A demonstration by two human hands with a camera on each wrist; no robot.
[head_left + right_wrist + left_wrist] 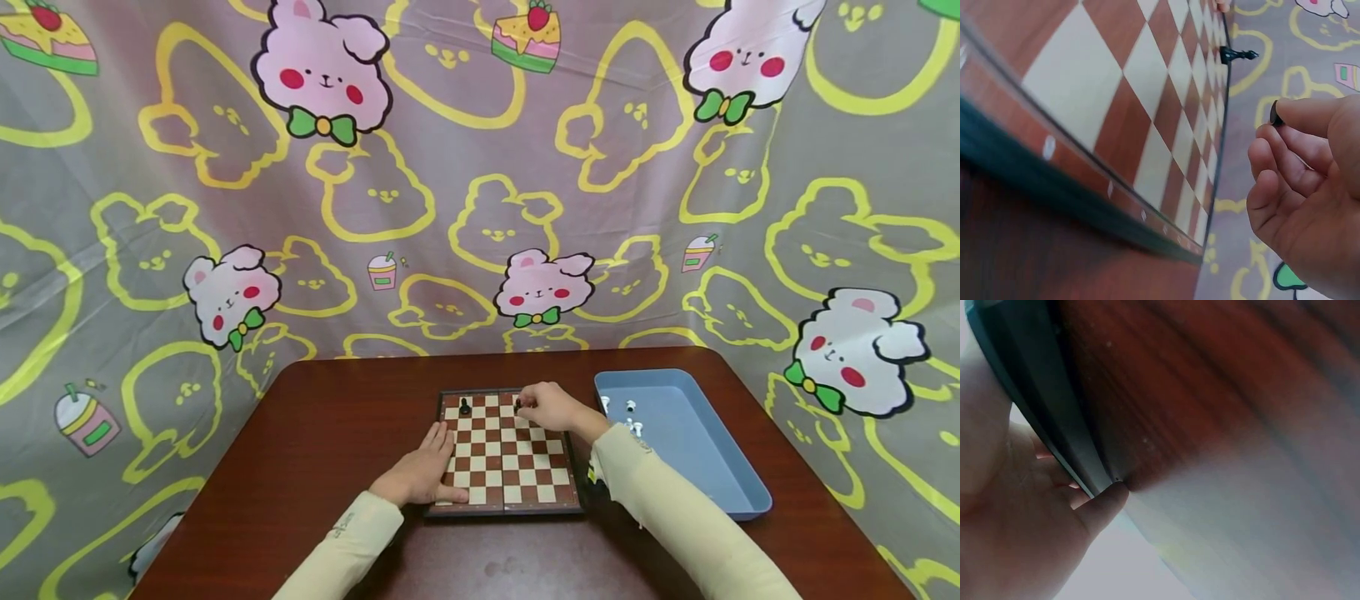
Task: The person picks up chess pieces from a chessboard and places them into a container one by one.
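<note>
A brown-and-cream chessboard (480,461) with a dark rim lies on the table. My left hand (422,467) rests at its left side, fingers extended along the edge and thumb over the near left corner squares. In the left wrist view, that hand (1029,506) meets the board's dark rim (1054,394). Over the far right part of the board, my right hand (551,407) pinches a small black chess piece (1274,114) between thumb and fingertips; most of the piece is hidden. Another black chess piece (465,406) stands upright near the far left corner, also visible in the right wrist view (1239,55).
Right of the board is a blue tray (712,450), with several white chess pieces (637,428) toward its left side. The brown table (337,417) extends left of the board. A patterned cloth (450,275) hangs behind and around the table.
</note>
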